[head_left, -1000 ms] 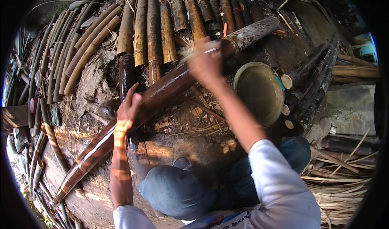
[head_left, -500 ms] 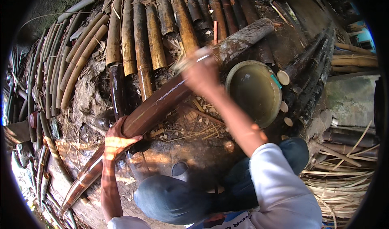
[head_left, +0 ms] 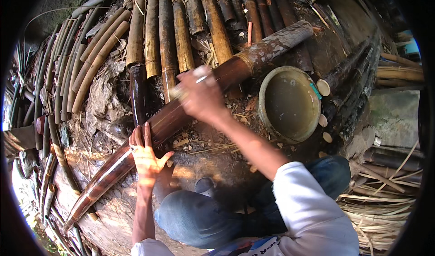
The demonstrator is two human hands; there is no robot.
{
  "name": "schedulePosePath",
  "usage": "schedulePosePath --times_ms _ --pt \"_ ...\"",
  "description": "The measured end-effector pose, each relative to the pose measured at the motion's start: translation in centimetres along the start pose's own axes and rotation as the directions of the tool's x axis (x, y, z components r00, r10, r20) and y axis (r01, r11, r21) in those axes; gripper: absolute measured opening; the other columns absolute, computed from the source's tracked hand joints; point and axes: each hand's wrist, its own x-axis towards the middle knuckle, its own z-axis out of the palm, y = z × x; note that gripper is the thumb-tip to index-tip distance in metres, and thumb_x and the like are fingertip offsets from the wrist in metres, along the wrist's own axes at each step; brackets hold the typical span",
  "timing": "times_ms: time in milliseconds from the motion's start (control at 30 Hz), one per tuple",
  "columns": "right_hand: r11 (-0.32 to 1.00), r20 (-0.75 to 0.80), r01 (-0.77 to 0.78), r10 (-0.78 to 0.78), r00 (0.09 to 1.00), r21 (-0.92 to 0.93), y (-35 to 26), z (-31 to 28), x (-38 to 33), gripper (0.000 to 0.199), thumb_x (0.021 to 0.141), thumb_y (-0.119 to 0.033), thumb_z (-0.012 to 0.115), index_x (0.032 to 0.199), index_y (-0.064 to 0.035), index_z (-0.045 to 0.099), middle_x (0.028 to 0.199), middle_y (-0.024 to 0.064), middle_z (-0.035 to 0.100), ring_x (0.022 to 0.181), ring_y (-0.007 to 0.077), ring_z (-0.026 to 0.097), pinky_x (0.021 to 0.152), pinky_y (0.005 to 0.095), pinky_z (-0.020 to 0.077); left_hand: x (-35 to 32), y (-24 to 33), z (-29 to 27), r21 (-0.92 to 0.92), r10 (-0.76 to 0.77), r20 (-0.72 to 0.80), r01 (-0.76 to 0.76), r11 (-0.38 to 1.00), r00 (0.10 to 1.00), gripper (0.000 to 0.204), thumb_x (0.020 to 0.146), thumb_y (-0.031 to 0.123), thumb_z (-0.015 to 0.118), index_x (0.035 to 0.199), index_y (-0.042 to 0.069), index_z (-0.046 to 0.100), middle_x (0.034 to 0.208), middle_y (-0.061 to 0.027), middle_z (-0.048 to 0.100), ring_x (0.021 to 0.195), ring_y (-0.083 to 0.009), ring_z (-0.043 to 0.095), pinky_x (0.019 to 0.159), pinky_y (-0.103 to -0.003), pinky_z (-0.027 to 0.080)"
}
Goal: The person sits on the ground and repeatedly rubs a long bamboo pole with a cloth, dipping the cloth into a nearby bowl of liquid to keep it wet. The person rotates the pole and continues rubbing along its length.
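A long, thick, dark reddish-brown bamboo pole (head_left: 171, 116) lies slantwise before me, wet and shiny at its near left end and paler, blotched at its far right end. My left hand (head_left: 147, 156) rests on its lower left stretch, fingers stretched out and thumb apart, gripping nothing. Over the middle of the pole is my right hand (head_left: 201, 93), smeared by motion and curled round something pale pressed to the surface. What it holds is mostly hidden. To the right of the pole stands a round basin (head_left: 266, 120) of murky water, with a green object (head_left: 315, 91) at its rim.
Several bamboo lengths (head_left: 183, 52) lie side by side beyond the pole, with more curved ones (head_left: 97, 61) at the left. Dark poles (head_left: 349, 81) lie right of the basin. Split bamboo strips (head_left: 380, 215) pile up at lower right. Chips and shavings litter the ground.
My right hand has slid down and left along the pole. My left hand has shifted slightly right, its fingers now stretched forward over the pole. The whole view has shifted a little.
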Motion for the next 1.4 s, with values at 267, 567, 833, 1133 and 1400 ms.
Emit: schedulePosePath --times_ms 267,567,833,1133,1400 --pt "0.749 -0.192 -0.573 0.542 0.818 -0.332 13.1 -9.4 5.8 0.06 0.103 -0.047 0.047 0.131 0.0046 0.06 0.127 0.0328 0.063 0.121 0.0417 0.063 0.113 0.0526 0.0388 4.5 -1.3 2.9 0.184 -0.131 -0.126 0.153 0.971 0.983 0.114 0.051 0.038 0.095 0.152 0.018 0.045 0.125 -0.0095 0.06 0.117 -0.0326 0.06 0.1 -0.051 0.046" --pt "0.963 0.086 0.007 0.016 0.996 -0.271 1.4 -1.8 -0.2 0.04 0.101 -0.024 0.06 0.138 -0.0076 0.059 0.131 0.0123 0.067 0.127 0.0247 0.059 0.112 0.0492 0.0451 6.2 -6.2 -0.8 -0.105 -0.067 0.448 0.127 0.986 0.891 0.108 0.051 0.062 0.093 0.136 0.009 0.055 0.118 -0.02 0.071 0.112 -0.0373 0.068 0.098 -0.048 0.053" --pt "0.709 0.061 -0.603 0.665 0.744 -0.366 8.5 -10.2 2.0 0.049 0.106 -0.035 0.04 0.126 0.0037 0.063 0.123 0.0299 0.06 0.122 0.0389 0.058 0.105 0.0629 0.0416 7.3 -5.7 -1.6 -0.207 -0.052 0.49 0.174 0.963 0.87 0.104 0.052 0.055 0.093 0.135 0.004 0.056 0.12 -0.0219 0.07 0.111 -0.0357 0.069 0.098 -0.044 0.054" --pt "0.822 -0.063 -0.408 0.419 0.906 -0.397 4.9 -8.4 0.3 0.034 0.095 -0.016 0.06 0.128 -0.0092 0.065 0.143 0.0205 0.056 0.134 0.0358 0.052 0.115 0.0586 0.0319 7.1 -6.5 -1.6 -0.225 -0.035 0.527 0.179 0.958 0.849 0.11 0.053 0.057 0.093 0.141 0.003 0.053 0.126 -0.0222 0.068 0.117 -0.0345 0.067 0.102 -0.043 0.052" --pt "0.845 0.205 -0.503 0.532 0.821 -0.179 2.2 -5.1 1.6 0.052 0.104 -0.038 0.049 0.124 0.0079 0.063 0.126 0.0406 0.056 0.122 0.0452 0.057 0.108 0.054 0.044 9.9 -9.1 0.0 -0.142 -0.081 0.677 0.238 0.961 0.731 0.128 0.048 0.067 0.093 0.149 0.002 0.046 0.137 -0.0258 0.06 0.127 -0.038 0.06 0.108 -0.043 0.049"
